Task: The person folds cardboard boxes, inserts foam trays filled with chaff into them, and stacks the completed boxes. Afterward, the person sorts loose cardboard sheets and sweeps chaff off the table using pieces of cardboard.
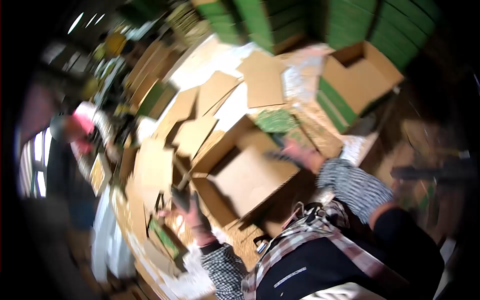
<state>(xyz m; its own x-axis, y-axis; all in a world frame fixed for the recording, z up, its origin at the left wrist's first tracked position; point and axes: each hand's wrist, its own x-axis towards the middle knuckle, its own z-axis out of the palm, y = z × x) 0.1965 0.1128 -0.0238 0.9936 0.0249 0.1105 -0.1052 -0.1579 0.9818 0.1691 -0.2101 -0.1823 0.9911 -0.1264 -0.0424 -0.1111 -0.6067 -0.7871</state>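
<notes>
An open, empty-looking cardboard box (pixel 245 175) stands tilted in the view, right in front of my body. At its left side is my left hand (pixel 187 207), in a dark-fingered glove, with thumb and fingers apart near the box's corner. My right hand (pixel 295 152), also gloved and smeared by motion, is at the box's right edge; whether its fingers grip the wall is unclear. Flat cardboard pieces (pixel 152 167) lie just left of the box. A green piece (pixel 276 121) lies beyond its far edge.
Another open box with a green stripe (pixel 362 80) stands at the upper right. More cardboard sheets (pixel 262 77) lie on the work table (pixel 197 275). Stacked green boxes (pixel 350 22) line the back. A person (pixel 87 125) in pink is at the left, hands near a small box.
</notes>
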